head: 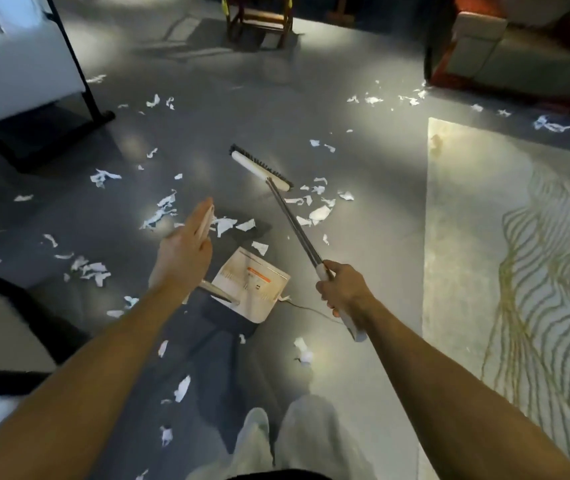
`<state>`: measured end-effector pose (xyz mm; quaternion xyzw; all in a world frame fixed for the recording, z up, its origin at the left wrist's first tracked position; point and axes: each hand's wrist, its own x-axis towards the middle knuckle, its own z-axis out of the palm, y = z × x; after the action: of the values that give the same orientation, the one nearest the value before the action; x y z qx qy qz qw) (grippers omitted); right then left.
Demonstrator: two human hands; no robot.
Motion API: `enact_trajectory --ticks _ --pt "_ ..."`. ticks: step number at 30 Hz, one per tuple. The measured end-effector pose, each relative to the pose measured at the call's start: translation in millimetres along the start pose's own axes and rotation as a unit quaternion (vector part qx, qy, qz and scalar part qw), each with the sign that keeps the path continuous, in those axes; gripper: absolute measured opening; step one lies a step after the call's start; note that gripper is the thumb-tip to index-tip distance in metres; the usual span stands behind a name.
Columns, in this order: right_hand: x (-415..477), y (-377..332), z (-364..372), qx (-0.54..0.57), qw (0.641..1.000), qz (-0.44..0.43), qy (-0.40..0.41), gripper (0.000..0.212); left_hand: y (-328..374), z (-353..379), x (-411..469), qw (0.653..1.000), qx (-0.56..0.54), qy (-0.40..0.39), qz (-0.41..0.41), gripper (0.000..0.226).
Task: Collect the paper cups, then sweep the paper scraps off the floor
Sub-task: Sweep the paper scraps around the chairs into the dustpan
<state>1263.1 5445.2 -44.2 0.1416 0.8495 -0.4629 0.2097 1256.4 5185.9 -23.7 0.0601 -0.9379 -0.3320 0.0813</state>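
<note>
White paper scraps (164, 211) lie all over the grey floor (363, 161), with more scraps (318, 206) beside the broom head. My right hand (340, 291) is closed around the white grip of a broom handle. The metal shaft runs up-left to the broom head (261, 168), white with dark bristles, resting on the floor. My left hand (183, 251) holds the white end of the dustpan handle (206, 216), fingers stretched along it. The white dustpan (252, 282) stands on the floor between my hands. No paper cups are visible.
A pale rug (519, 237) with a wavy yellow pattern covers the floor on the right. A sofa (526, 53) stands at the back right and a wooden chair (259, 19) at the back. A black-framed white stand (30, 81) is at the left. My legs (276, 441) are below.
</note>
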Motion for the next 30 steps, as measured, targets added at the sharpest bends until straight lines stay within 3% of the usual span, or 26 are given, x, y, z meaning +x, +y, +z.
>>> enact_trajectory --ticks 5,13,17,19,23,27,30 --pt "161 -61 -44 -0.064 0.997 -0.008 -0.036 0.025 11 33 162 1.0 0.001 0.005 -0.002 0.056" --pt "429 -183 -101 -0.03 0.995 0.018 -0.096 0.028 18 101 444 0.994 -0.031 0.031 -0.097 0.062" --pt "544 -259 -135 -0.109 0.988 -0.005 -0.105 0.018 9 109 564 0.993 -0.024 0.032 -0.11 0.069" --pt "607 -299 -145 -0.167 0.977 -0.024 -0.131 0.027 3 110 620 0.988 -0.051 0.05 -0.136 0.071" --pt "732 -371 -144 -0.226 0.962 -0.059 -0.138 0.03 -16 119 739 0.979 -0.018 0.097 -0.178 0.069" --pt "849 -448 -122 -0.205 0.963 -0.083 -0.153 0.013 -40 123 866 0.977 -0.021 0.114 -0.18 0.068" --pt "927 -519 -111 -0.175 0.964 -0.094 -0.179 0.02 -51 110 960 0.972 -0.038 0.114 -0.202 0.067"
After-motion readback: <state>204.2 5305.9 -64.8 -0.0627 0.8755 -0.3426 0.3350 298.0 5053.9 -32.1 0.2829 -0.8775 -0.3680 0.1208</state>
